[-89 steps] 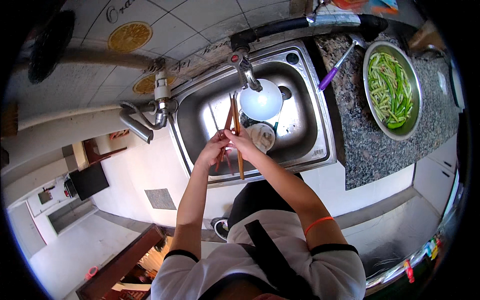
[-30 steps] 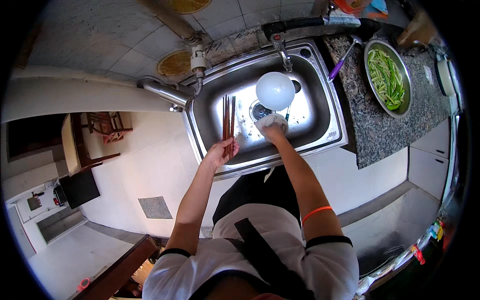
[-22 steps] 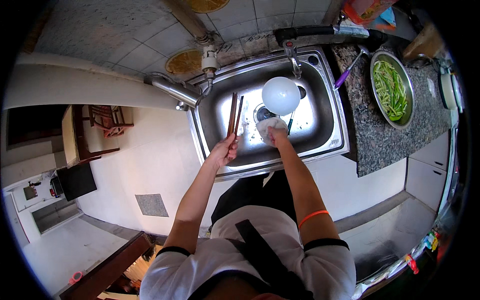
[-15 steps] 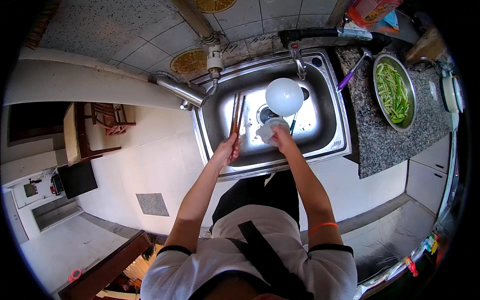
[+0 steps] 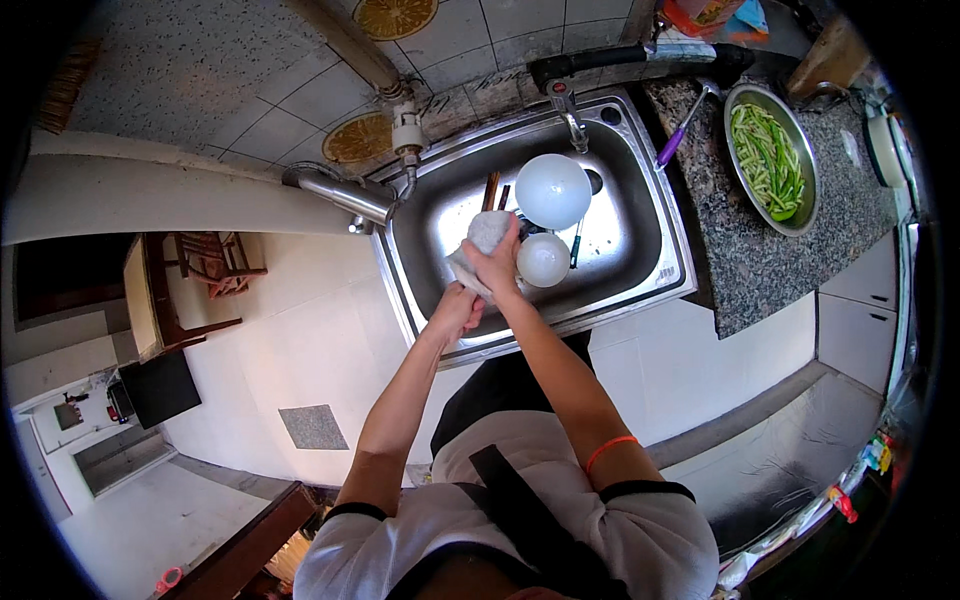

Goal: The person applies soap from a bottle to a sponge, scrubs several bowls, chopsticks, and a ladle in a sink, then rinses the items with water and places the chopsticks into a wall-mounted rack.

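Note:
Over the left part of the steel sink [image 5: 625, 285], my left hand [image 5: 457, 310] is closed round the lower ends of some brown chopsticks [image 5: 491, 190]. My right hand [image 5: 495, 262] grips a pale cloth [image 5: 488, 230] wrapped round the middle of the chopsticks, so only their tips show beyond it. Right beside my right hand sits a small white bowl [image 5: 543, 260]. A larger white bowl [image 5: 553, 191] lies behind it, under the tap [image 5: 568, 115]. A thin dark-handled utensil [image 5: 577, 245] rests on the sink bottom to the right of the bowls.
On the granite counter [image 5: 740, 280] at the right stands a metal bowl [image 5: 815, 205] holding cut green vegetables [image 5: 768, 160]. A purple-handled tool [image 5: 672, 148] lies between it and the sink. Left of the sink, a metal pipe fitting [image 5: 340, 195] juts out over the rim.
My right hand has moved left with the cloth and now wraps it round the chopsticks. The small white bowl, hidden before, has come into view. The whole view has shifted slightly.

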